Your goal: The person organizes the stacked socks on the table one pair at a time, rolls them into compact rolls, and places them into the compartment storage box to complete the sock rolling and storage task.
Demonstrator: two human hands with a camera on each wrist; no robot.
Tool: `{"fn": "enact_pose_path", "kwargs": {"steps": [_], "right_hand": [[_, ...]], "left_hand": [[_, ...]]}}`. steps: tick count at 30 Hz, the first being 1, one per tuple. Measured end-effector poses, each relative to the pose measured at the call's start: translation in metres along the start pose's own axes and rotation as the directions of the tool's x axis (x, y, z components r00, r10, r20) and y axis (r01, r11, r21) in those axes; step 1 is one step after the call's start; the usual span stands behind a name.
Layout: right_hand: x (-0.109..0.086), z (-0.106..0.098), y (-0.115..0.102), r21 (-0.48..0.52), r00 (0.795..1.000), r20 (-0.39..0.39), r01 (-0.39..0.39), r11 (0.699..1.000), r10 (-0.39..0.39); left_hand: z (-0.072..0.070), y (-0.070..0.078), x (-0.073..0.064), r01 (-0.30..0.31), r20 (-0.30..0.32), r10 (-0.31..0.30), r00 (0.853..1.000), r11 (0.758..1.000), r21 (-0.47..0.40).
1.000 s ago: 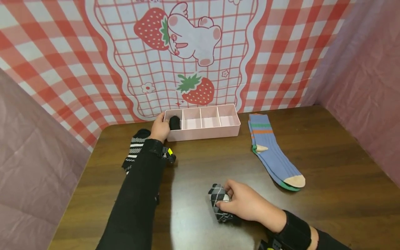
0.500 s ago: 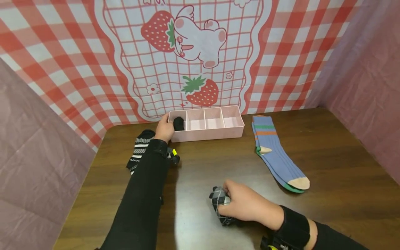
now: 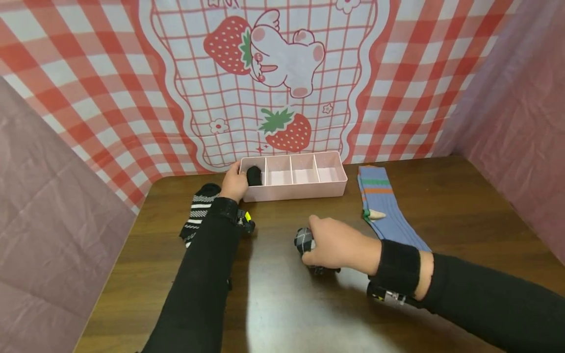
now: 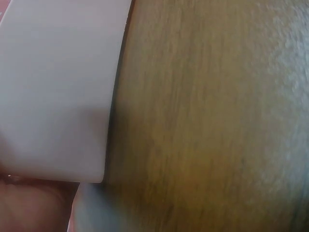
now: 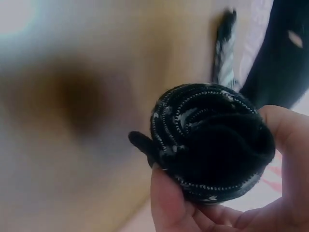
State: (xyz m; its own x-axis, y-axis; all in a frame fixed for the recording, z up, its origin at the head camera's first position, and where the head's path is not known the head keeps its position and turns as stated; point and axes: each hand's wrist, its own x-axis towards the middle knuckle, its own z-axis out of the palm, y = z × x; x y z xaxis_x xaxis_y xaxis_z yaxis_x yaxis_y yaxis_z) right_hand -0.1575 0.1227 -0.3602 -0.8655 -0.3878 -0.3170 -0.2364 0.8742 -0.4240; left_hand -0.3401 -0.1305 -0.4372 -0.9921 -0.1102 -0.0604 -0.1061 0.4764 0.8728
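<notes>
My right hand (image 3: 342, 245) grips a rolled-up pair of grey and black argyle socks (image 3: 304, 240) above the middle of the table. In the right wrist view the rolled socks (image 5: 212, 145) show their dark spiral end between thumb and fingers. At the back, my left hand (image 3: 234, 184) holds the left end of a pale pink divided box (image 3: 295, 192). A black rolled sock (image 3: 254, 175) sits in that box's leftmost compartment; the other compartments hold nothing. In the left wrist view, the box's side (image 4: 58, 96) lies against part of my hand (image 4: 34, 205).
Black-and-white patterned socks (image 3: 198, 211) lie left of the box, partly behind my left forearm. Flat blue socks with green and orange stripes (image 3: 388, 211) lie at the right, their toe end hidden by my right arm. A checked cloth (image 3: 406, 73) hangs behind the wooden table (image 3: 282, 299).
My right hand has lifted the rolled argyle socks and moved them forward, toward the box. My left hand stays at the box's left end. The head view has shifted slightly.
</notes>
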Motion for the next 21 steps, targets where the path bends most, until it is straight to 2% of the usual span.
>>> {"fn": "enact_pose_path", "kwargs": {"steps": [6, 10, 13, 17, 21], "right_hand": [[0.038, -0.039, -0.011, 0.023, 0.994, -0.113, -0.008, 1.000, 0.010], [0.061, -0.061, -0.014, 0.093, 0.980, -0.198, -0.004, 0.996, 0.022], [0.075, -0.075, -0.015, 0.169, 0.969, -0.238, -0.023, 0.985, 0.064], [0.094, -0.084, -0.016, 0.235, 0.950, -0.280, -0.071, 0.969, 0.137], [0.115, -0.084, -0.015, 0.264, 0.932, -0.319, -0.085, 0.961, 0.170]], "left_hand": [[-0.003, -0.003, 0.000, -0.009, 0.007, 0.009, 1.000, 1.000, 0.021], [-0.004, -0.005, -0.002, -0.014, 0.004, 0.014, 1.000, 0.999, 0.033], [-0.004, -0.006, -0.002, -0.022, -0.005, 0.023, 1.000, 0.999, 0.042], [-0.002, -0.006, 0.001, -0.030, -0.009, 0.031, 0.999, 0.999, 0.038], [0.001, -0.006, 0.005, -0.047, -0.004, 0.048, 0.999, 0.998, 0.044]]}}
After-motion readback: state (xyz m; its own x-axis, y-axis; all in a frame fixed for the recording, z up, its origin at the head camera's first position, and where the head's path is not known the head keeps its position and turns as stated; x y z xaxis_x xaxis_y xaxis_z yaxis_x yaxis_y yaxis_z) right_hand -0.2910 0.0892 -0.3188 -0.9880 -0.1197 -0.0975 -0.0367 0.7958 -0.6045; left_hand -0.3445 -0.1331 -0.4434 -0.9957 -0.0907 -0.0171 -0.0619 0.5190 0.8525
